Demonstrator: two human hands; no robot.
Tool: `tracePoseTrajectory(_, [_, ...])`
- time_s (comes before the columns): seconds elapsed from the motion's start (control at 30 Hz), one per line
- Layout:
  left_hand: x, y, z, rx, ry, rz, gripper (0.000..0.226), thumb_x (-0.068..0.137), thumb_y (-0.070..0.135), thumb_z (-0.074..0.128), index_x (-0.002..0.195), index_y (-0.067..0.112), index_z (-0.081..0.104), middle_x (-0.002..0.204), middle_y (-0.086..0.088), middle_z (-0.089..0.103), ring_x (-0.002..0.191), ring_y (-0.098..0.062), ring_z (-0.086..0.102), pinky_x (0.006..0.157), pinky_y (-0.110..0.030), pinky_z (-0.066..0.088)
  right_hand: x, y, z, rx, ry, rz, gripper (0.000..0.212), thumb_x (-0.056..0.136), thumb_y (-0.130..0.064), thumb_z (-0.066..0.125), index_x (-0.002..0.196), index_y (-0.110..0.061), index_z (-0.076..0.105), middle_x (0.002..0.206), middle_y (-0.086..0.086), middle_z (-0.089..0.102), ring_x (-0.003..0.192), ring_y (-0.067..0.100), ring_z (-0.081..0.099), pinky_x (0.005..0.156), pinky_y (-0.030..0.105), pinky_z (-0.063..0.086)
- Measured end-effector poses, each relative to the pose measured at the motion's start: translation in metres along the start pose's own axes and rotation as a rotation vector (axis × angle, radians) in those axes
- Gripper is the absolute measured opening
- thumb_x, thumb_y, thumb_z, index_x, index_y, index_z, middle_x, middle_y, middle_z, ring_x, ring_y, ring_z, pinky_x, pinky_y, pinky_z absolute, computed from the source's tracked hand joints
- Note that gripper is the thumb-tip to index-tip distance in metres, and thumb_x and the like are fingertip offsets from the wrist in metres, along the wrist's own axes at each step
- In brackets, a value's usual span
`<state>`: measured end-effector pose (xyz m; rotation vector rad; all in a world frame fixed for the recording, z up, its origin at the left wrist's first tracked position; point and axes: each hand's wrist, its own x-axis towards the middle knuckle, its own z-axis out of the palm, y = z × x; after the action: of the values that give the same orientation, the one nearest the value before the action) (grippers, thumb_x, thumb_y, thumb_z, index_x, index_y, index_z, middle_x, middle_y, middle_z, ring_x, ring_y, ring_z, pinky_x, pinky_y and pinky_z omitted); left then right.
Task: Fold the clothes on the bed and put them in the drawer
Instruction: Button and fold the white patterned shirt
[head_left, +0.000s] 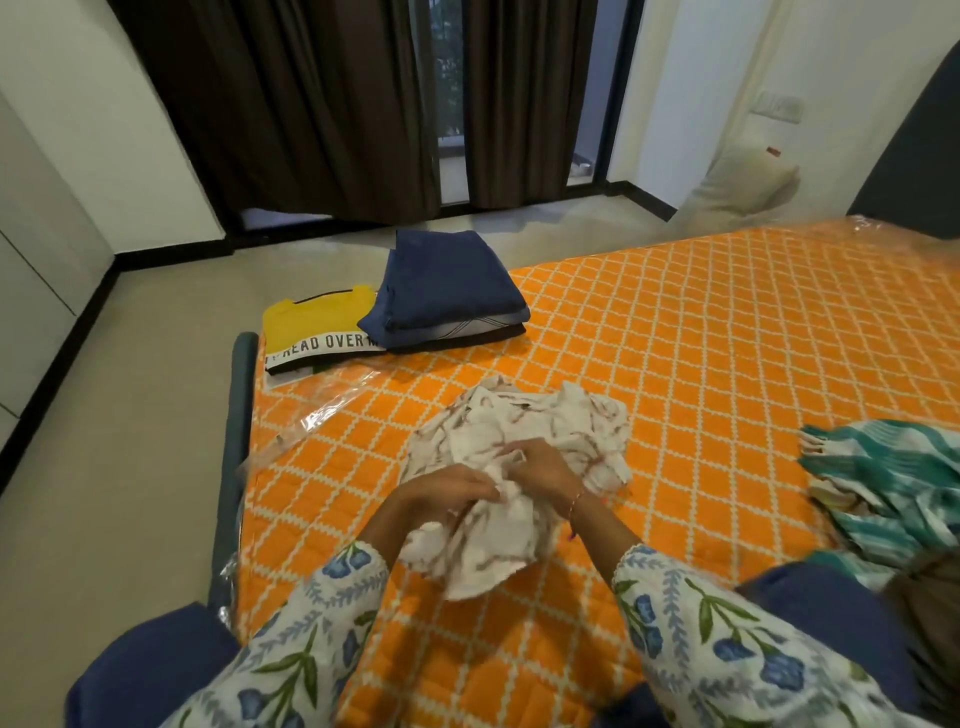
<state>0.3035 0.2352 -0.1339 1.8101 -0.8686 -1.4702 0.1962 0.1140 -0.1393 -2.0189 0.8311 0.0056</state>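
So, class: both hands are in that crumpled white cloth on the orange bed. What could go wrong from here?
1. The crumpled white patterned cloth is bunched under the left hand and right hand, so it may fold unevenly.
2. The folded yellow printed T-shirt lies at the corner of the orange quilted bed and could slip off if the cover gets tugged.

teal striped cloth (893, 483) cut off at right edge; yellow shirt (317, 325) lettering partly covered by navy stack (441, 286).
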Motion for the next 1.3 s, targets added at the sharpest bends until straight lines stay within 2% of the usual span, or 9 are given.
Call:
tracePoseTrajectory(0.17, [0.014,-0.019,0.004,0.216,0.647,0.119,0.013,0.087,0.025,0.067,0.079,0.016,0.062,0.074,-0.003,0.061,0.064,-0.011,0.061,0.063,-0.031,0.051,-0.014,0.007,0.001,-0.185,-0.362,0.001,0.017,0.09,-0.017,0.059,0.09,-0.003,0.069,0.07,0.003,0.057,0.061,0.013,0.047,0.055,0.017,0.033])
tracePoseTrajectory(0.33, [0.043,-0.02,0.001,0.67,0.476,0.064,0.078,0.091,0.037,0.059,0.151,0.024,0.012,0.158,-0.012,-0.001,0.146,-0.027,0.002,0.113,-0.042,0.024,0.02,0.013,-0.012,-0.274,0.311,-0.16,0.036,0.092,-0.03,0.059,0.123,-0.012,0.061,0.121,0.011,0.063,0.112,0.026,0.057,0.089,0.033,0.046])
tracePoseTrajectory(0.47, [0.059,-0.001,-0.003,0.713,0.023,0.032,0.065,0.09,0.026,0.062,0.145,0.007,0.033,0.152,-0.01,0.031,0.14,-0.024,0.03,0.107,-0.029,0.028,0.053,0.038,-0.021,-0.848,0.098,-0.074,0.069,0.092,-0.045,0.051,0.15,-0.023,0.021,0.156,0.01,0.019,0.143,0.03,0.018,0.113,0.052,0.017])
tracePoseTrajectory(0.6, [0.068,0.006,-0.039,0.381,-0.278,-0.182,0.031,0.091,0.03,0.061,0.117,0.014,0.067,0.122,-0.009,0.062,0.103,-0.016,0.061,0.088,-0.032,0.049,0.071,0.046,-0.034,-0.729,-0.492,0.082,0.069,0.092,-0.035,0.057,0.15,-0.015,0.025,0.153,0.012,0.03,0.136,0.031,0.035,0.107,0.04,0.033])
tracePoseTrajectory(0.7, [0.092,0.006,-0.06,0.409,0.245,-0.024,0.012,0.09,0.015,0.063,0.081,0.012,0.07,0.11,-0.019,0.067,0.079,-0.004,0.067,0.076,-0.035,0.051,0.084,0.038,-0.058,-0.58,-0.38,0.003,0.048,0.094,-0.026,0.058,0.137,-0.009,0.048,0.145,0.012,0.043,0.129,0.031,0.043,0.102,0.035,0.035])
tracePoseTrajectory(0.8, [0.126,0.007,-0.06,0.394,0.654,-0.065,0.036,0.089,0.028,0.064,0.112,0.001,0.06,0.121,-0.017,0.06,0.108,-0.03,0.058,0.079,-0.033,0.043,0.11,0.042,-0.073,-0.487,0.052,-0.039,0.041,0.095,-0.009,0.051,0.136,-0.011,0.049,0.141,0.016,0.047,0.124,0.033,0.047,0.097,0.04,0.043])
tracePoseTrajectory(0.97, [0.149,0.003,-0.05,0.139,0.598,-0.044,0.017,0.085,0.006,0.065,0.1,0.002,0.059,0.098,-0.015,0.06,0.09,-0.03,0.057,0.068,-0.036,0.043,0.136,0.064,-0.078,-0.444,-0.015,0.146,0.083,0.091,-0.012,0.061,0.152,-0.005,0.005,0.148,0.022,0.032,0.132,0.037,0.038,0.099,0.043,0.041])
tracePoseTrajectory(1.17, [0.13,0.011,-0.074,0.301,0.648,0.253,0.017,0.084,0.004,0.067,0.098,-0.001,0.06,0.087,-0.007,0.057,0.078,-0.023,0.054,0.066,-0.033,0.042,0.138,0.065,-0.092,-0.182,0.097,0.094,0.04,0.084,-0.012,0.07,0.12,0.002,0.059,0.122,0.019,0.058,0.111,0.035,0.053,0.09,0.041,0.044])
tracePoseTrajectory(1.3, [0.113,0.044,-0.096,0.155,0.497,0.076,0.019,0.076,-0.003,0.069,0.095,0.0,0.066,0.092,-0.013,0.064,0.085,-0.025,0.06,0.068,-0.028,0.046,0.131,0.037,-0.123,0.197,0.157,0.036,0.022,0.078,0.003,0.072,0.098,0.002,0.064,0.083,0.01,0.059,0.082,0.027,0.056,0.08,0.044,0.053])
